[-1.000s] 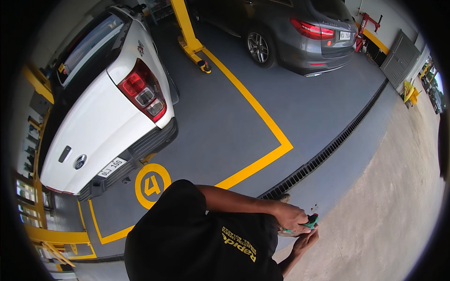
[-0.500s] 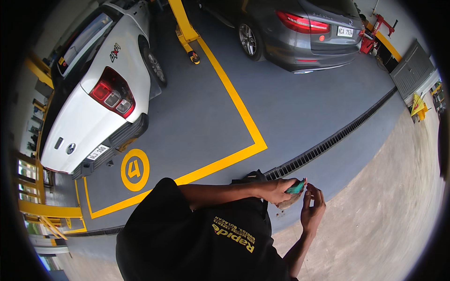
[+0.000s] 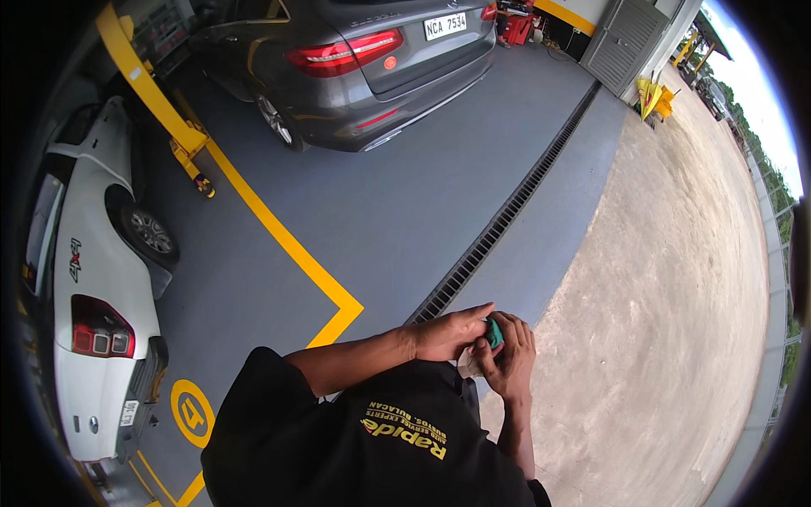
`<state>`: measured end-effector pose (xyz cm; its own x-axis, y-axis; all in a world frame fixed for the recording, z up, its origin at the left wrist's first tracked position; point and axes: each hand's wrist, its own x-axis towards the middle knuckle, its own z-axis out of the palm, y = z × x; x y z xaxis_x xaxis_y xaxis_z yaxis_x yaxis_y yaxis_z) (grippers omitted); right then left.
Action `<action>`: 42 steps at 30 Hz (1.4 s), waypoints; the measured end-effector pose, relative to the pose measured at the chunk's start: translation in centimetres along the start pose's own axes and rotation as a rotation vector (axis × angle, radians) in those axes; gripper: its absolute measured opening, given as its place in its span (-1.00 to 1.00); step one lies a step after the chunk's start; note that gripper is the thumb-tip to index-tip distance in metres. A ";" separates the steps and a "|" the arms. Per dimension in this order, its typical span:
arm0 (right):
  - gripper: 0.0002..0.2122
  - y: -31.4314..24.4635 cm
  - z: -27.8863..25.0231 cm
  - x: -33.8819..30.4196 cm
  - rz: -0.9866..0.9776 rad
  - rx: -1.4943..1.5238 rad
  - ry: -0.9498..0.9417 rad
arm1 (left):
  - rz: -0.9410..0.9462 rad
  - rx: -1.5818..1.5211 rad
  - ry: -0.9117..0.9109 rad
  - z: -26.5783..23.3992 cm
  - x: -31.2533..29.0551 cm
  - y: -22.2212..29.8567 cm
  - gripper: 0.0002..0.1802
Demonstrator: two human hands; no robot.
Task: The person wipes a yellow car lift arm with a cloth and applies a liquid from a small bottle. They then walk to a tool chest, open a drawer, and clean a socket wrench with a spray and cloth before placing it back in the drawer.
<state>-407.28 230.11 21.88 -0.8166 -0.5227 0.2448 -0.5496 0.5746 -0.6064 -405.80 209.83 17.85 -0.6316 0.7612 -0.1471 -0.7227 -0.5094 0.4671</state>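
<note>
My right hand (image 3: 514, 363) curls around a green object (image 3: 495, 335) between my 2 hands; whether my left hand (image 3: 444, 338) grips it too, I cannot tell. Ahead of both hands runs a drain grate (image 3: 488, 242), a gray car (image 3: 359, 95) beyond.

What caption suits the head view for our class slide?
Left hand and right hand meet at a green object, with a floor drain, grey SUV and white pickup in view.

The blue-gray floor (image 3: 380, 228) carries a gray car (image 3: 380, 84) toward its far edge, a white pickup (image 3: 97, 279) toward its left edge, and a drain grate (image 3: 508, 209) near its right edge.
</note>
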 end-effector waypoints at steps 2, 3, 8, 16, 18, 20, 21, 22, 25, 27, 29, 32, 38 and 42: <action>-0.62 5.6 -2.2 0.1 0.263 0.351 0.275 | -0.101 0.235 -0.052 3.5 6.0 4.9 0.13; -0.65 7.2 -3.0 0.3 0.381 0.545 0.414 | -0.103 0.268 -0.093 3.8 7.8 6.1 0.10; -0.48 19.6 -4.6 1.5 0.541 1.405 0.859 | -0.028 0.263 -0.294 2.3 17.5 13.6 -0.24; -0.47 30.4 -12.4 21.2 0.210 2.303 0.362 | 0.157 0.199 0.566 -3.9 31.6 18.9 -0.53; -0.45 31.9 -12.7 26.4 0.091 2.348 0.093 | 0.232 0.128 0.606 -2.2 32.5 20.6 -0.62; -0.47 31.7 -13.9 30.8 0.209 2.436 -0.008 | 0.294 0.145 0.680 -2.0 33.9 23.0 -0.60; -0.47 31.5 -14.2 32.6 0.257 2.470 -0.063 | 0.331 0.160 0.708 -1.7 34.2 24.1 -0.59; -0.49 31.9 -13.8 34.3 0.306 2.442 -0.124 | 0.433 0.116 0.705 -1.2 34.2 25.0 -0.69; -0.49 34.7 -11.9 37.0 0.777 2.193 -0.279 | 0.596 0.095 0.848 -2.8 31.8 26.9 -0.72; -0.54 33.7 -10.8 39.5 0.685 1.894 -0.310 | 0.753 0.029 0.877 -4.5 29.7 28.2 -0.74; -0.58 32.8 -8.3 41.9 0.545 1.668 -0.354 | 0.866 -0.028 0.914 -5.5 27.0 29.6 -0.75; -0.68 29.4 -3.6 44.3 0.533 1.579 -0.437 | 0.938 -0.107 0.808 -7.2 23.6 30.8 -0.51; -0.68 16.2 3.9 48.5 0.181 1.111 -0.713 | 1.140 -0.259 0.556 -11.0 14.7 29.1 -0.27; -0.64 9.9 10.3 49.6 -0.178 0.741 -0.611 | 1.173 -0.271 0.713 -13.9 7.9 27.5 -0.34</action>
<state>-451.46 203.38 20.20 -0.3860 -0.9197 0.0712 -0.2349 0.0233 -0.9717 -434.58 196.26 17.43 -0.8443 -0.4806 -0.2369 0.3400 -0.8223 0.4563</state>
